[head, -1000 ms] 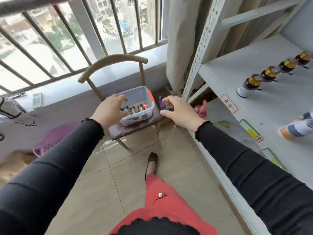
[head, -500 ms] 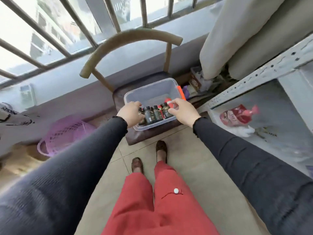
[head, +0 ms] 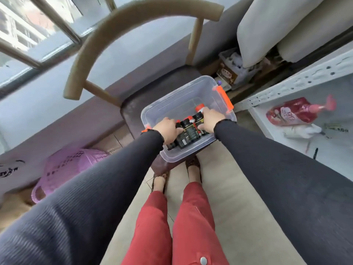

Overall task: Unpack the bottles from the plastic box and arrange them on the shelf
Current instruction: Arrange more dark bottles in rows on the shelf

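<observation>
A clear plastic box (head: 172, 96) with orange latches sits on the dark seat of a wooden chair (head: 133, 109). Several dark bottles (head: 188, 133) with red and black caps stand in a row along its near side. My left hand (head: 168, 129) is inside the box, fingers curled around the bottles at the row's left end. My right hand (head: 209, 119) is closed around the bottles at the right end, beside a red cap (head: 199, 108). The white metal shelf (head: 298, 83) stands at the right; only its lower level shows.
A red pouch (head: 292, 113) and a white packet (head: 303, 131) lie on the lower shelf. A purple basket (head: 65, 169) sits on the floor at the left. Curtains (head: 277, 25) and clutter lie behind the box. My red-trousered legs stand just before the chair.
I have come closer to the chair and look down more steeply. Both hands went from the box's sides down inside it and closed on the bottles at the row's ends.
</observation>
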Demonstrator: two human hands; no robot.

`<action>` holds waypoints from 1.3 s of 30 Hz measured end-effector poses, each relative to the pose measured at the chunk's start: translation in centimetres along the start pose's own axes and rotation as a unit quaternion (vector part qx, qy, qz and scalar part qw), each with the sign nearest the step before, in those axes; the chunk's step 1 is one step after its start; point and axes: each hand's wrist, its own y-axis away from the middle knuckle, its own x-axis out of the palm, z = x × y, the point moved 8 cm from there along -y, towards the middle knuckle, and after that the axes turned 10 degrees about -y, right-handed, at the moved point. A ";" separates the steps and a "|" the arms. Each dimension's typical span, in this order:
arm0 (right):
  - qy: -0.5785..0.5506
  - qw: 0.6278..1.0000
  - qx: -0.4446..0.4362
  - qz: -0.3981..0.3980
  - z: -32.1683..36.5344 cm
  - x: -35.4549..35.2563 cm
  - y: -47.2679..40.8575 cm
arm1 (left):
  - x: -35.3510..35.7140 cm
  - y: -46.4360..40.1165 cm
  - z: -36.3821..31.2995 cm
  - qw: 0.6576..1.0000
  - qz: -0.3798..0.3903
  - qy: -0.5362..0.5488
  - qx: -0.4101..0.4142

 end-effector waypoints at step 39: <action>-0.663 0.469 -0.025 -0.583 -56.8 -5.0 77.0 | 11.4 48.0 -78.4 0.754 0.325 0.312 0.479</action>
